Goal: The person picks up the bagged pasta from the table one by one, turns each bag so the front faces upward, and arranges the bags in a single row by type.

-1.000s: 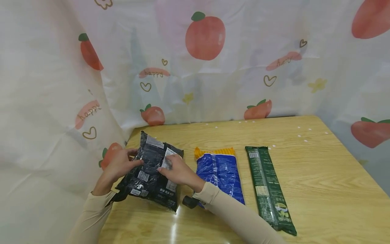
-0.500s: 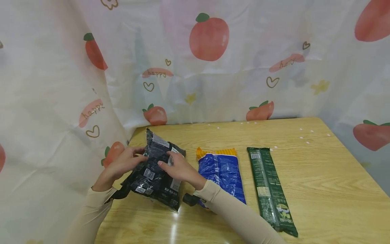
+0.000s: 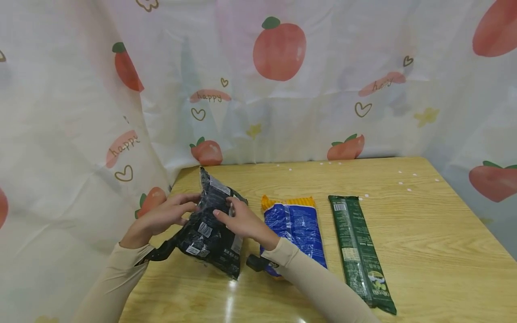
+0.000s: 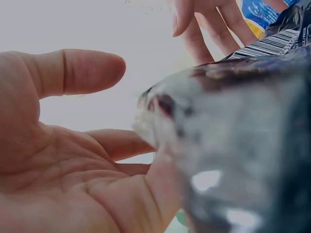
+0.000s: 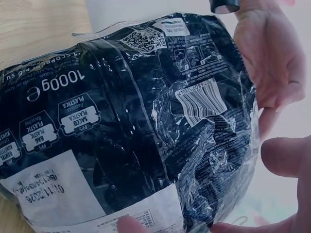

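A black plastic food packet [image 3: 214,229], marked 1000g, stands tilted on the left of the table. My left hand [image 3: 159,220] is at its left side, palm in view in the left wrist view, thumb apart from the wrap and fingers partly hidden behind the packet. My right hand [image 3: 248,222] is over the packet's upper right part, fingertips at its printed face. In the right wrist view, a fingertip [image 5: 130,225] shows at the white label. The barcode [image 5: 201,102] faces that camera. The packet's far side is hidden.
Partly behind the right forearm lies a blue packet [image 3: 304,229] with an orange top. Further right is a long green packet [image 3: 359,251]. They rest on a wooden table [image 3: 436,233], with a fruit-print curtain [image 3: 282,121] behind and to the left.
The packet has turned, its left side coming up and its face swinging to the right. My right hand has shifted slightly right, while the left hand stays at the packet's left side.
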A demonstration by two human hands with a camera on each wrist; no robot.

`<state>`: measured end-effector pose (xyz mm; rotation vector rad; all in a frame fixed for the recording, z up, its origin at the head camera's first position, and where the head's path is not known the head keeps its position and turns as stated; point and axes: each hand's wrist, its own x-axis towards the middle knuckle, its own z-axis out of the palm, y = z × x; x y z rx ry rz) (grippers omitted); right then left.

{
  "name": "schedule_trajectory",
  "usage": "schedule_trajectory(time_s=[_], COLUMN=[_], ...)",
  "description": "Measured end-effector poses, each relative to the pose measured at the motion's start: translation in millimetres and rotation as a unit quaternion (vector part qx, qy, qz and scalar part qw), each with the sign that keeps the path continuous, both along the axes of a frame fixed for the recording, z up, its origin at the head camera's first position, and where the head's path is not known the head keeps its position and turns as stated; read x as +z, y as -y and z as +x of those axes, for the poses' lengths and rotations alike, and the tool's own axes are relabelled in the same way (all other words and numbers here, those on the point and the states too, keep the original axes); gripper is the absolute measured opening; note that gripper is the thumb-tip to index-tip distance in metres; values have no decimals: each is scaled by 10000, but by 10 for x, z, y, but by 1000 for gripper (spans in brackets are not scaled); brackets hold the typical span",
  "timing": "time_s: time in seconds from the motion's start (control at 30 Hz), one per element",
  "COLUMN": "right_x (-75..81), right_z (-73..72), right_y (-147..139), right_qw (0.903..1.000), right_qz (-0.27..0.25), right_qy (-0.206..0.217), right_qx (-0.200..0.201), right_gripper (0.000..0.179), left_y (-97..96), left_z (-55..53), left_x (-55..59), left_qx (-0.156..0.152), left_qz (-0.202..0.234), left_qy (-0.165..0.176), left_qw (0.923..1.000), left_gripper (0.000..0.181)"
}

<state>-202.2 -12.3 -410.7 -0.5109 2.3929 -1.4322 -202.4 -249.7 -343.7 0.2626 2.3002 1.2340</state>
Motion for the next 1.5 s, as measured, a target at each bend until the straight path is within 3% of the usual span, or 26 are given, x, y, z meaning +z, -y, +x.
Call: schedule_trajectory(time_s=[0.43, 0.73, 1.23, 1.5], right_x=[60, 87, 71, 69], right_z=[30, 42, 38, 45], right_y=[-216, -310, -388, -487], right_qw=[9934, 9850, 9824, 9766], right_qz=[-697, -1107, -1260, -1399], right_qy=[910, 1296, 1313, 1539], right_qx=[-96, -263, -427, -552], right_gripper=[76, 76, 80, 83], left_y=[-209, -338, -465, -579], left_z=[19, 10, 39, 33], left_x=[65, 68, 23, -30], left_qx=[-358, -532, -494, -683], left_qz=[223, 611, 757, 966], left_qy=[78, 136, 189, 88], left_qw=[9991, 9966, 9957, 9929], left_gripper=[65, 62, 64, 64])
